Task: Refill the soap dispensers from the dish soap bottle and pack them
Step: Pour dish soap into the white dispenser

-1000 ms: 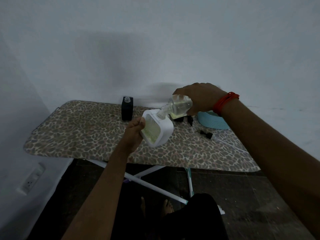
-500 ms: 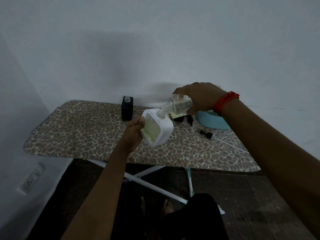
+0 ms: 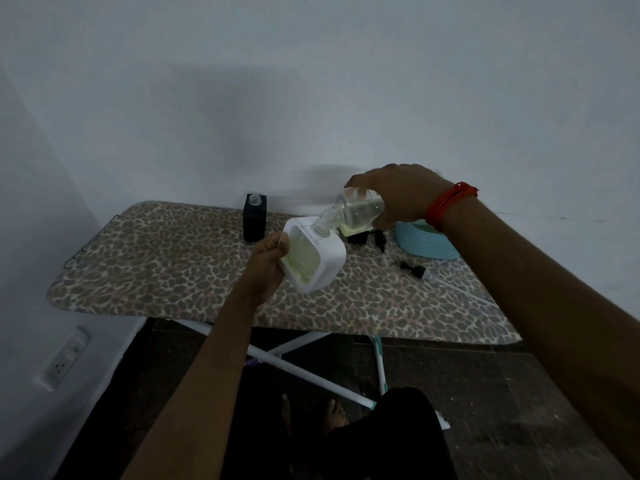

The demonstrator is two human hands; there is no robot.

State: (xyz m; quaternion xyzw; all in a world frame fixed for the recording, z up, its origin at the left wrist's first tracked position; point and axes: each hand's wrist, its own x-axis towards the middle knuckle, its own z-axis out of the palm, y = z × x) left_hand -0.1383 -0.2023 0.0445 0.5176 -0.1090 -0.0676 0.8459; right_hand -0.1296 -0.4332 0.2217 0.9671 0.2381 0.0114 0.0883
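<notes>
My left hand [image 3: 268,263] grips a white square soap dispenser [image 3: 320,261], tilted, above the leopard-print board [image 3: 166,271]; pale green soap shows through its window. My right hand [image 3: 401,192] holds a clear dish soap bottle [image 3: 356,213] on its side, with the neck pressed into the dispenser's top opening. A little yellowish soap lies in the bottle. A black square dispenser [image 3: 255,218] stands uncapped at the board's back edge. A second black dispenser [image 3: 358,236] is mostly hidden behind the bottle.
A light blue basket [image 3: 424,242] sits at the back right of the board. A black pump head with a clear tube [image 3: 414,270] lies on the right side; another black pump [image 3: 381,241] lies near the basket. Walls stand close at the back and left.
</notes>
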